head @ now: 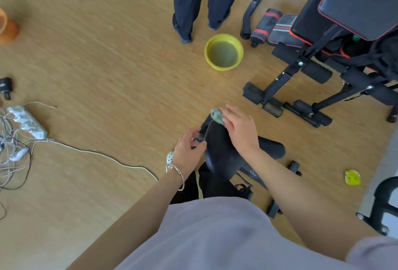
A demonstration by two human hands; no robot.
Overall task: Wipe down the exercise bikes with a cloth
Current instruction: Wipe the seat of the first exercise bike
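Flat right hand (241,128) presses cloth (217,116) on bike seat (217,153); left hand (188,148) pinches seat-side fitting (199,139).

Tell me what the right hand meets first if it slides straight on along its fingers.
The right hand presses the cloth at the tip of the saddle; beyond it lies open floor, then perhaps the yellow basin, depth unclear.

mottled teal-green cloth (217,117)
black bike saddle (217,153)
saddle clamp (199,138) black with silvery metal
yellow-green basin (207,54), murky olive water
floor (107,54) light wood grain
weight bench (355,0) black, red piping
dark navy trousers (187,0)
pale lilac-grey shirt (215,237)
watch strap (170,157) mint, dark dots
silver bracelet (180,176)
power strip (28,122) white, bluish blotches
orange pot (7,28)
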